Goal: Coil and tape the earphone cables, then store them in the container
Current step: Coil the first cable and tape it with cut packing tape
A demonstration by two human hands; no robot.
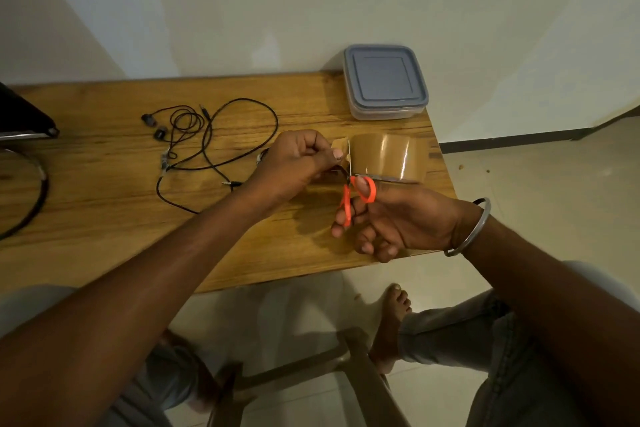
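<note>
A roll of brown tape (389,157) stands on the wooden table (104,246) near its right edge. My left hand (294,163) pinches the pulled-out end of the tape (339,151) just left of the roll. My right hand (394,218) holds orange-handled scissors (358,196), whose blades meet the tape strip between my left fingers and the roll. Black earphones (194,135) lie loose and uncoiled on the table to the left, partly hidden by my left hand. A square clear container with a grey lid (384,81) sits shut at the table's far right corner.
A dark object (24,114) and a thick black cable loop (38,191) lie at the table's left edge. The table stands against a white wall. Below its front edge are my knees, a bare foot (391,319) and a stool frame on the tiled floor.
</note>
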